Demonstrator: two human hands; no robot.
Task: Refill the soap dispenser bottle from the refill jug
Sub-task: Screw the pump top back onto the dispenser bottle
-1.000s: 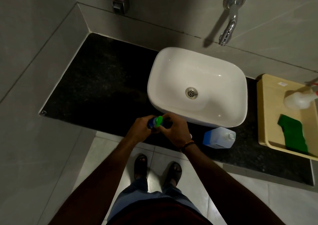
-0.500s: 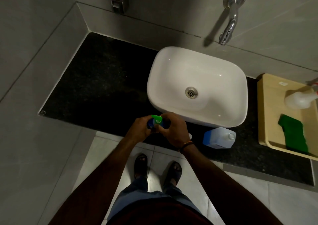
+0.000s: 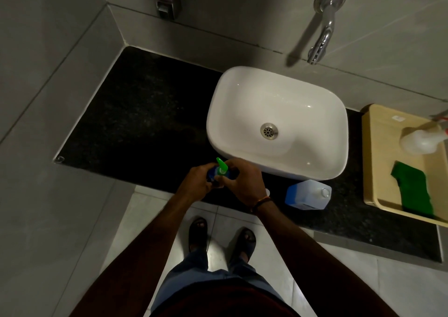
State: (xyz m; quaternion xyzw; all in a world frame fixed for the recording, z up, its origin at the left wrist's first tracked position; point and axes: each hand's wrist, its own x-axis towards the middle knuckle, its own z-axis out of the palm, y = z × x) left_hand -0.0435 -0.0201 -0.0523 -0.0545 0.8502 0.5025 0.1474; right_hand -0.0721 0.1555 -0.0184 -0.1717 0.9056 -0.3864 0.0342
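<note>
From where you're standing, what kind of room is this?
Most likely a bathroom or washroom: a white basin sits on a dark counter, a wall tap hangs above it, and a soap dispenser is fixed to the tiled wall.

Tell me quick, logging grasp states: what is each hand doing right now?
Left hand: closed around the blue soap dispenser bottle.
Right hand: closed on the bottle's green pump top.
</note>
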